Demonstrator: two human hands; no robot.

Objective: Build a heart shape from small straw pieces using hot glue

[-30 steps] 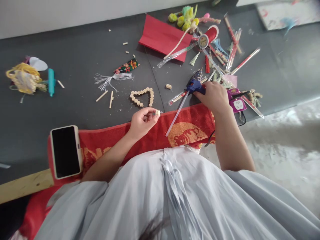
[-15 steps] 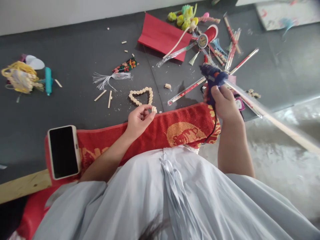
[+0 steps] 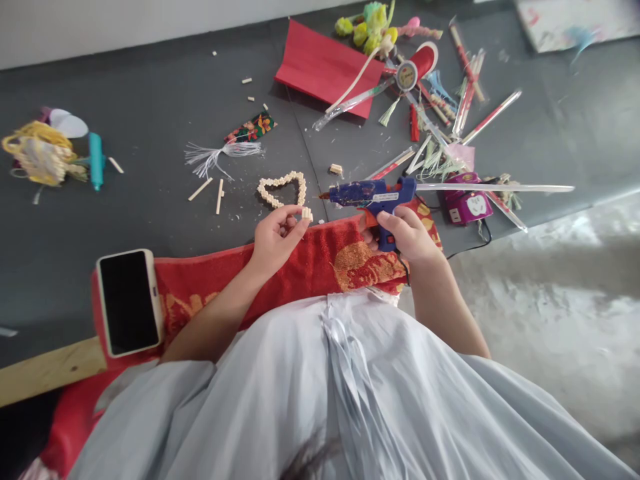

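Between the thumb and fingers of my left hand [image 3: 280, 233] is a small bundle of short wooden sticks [image 3: 307, 214]. My right hand [image 3: 407, 233] grips a blue hot glue gun [image 3: 373, 193] by its handle. The gun's nozzle points left, a short way right of the bundle and apart from it. A long clear glue stick [image 3: 500, 188] sticks out of the gun's back. Just beyond my left hand lies a heart-like outline [image 3: 283, 180] made of small pale pieces. Another small stick bundle [image 3: 336, 169] rests on the table above the gun's nozzle.
A red towel [image 3: 240, 273] lies along the table's front edge, with a phone [image 3: 128, 303] at its left end. Behind are red paper [image 3: 330, 67], a red thread spool [image 3: 425, 60] and wrapped sticks. A purple power socket [image 3: 469, 200] stands at right, yellow yarn [image 3: 40, 153] at left.
My right hand has brought the glue gun left and nearer to me, turning its nozzle to the left. My left hand with the stick bundle has barely moved.
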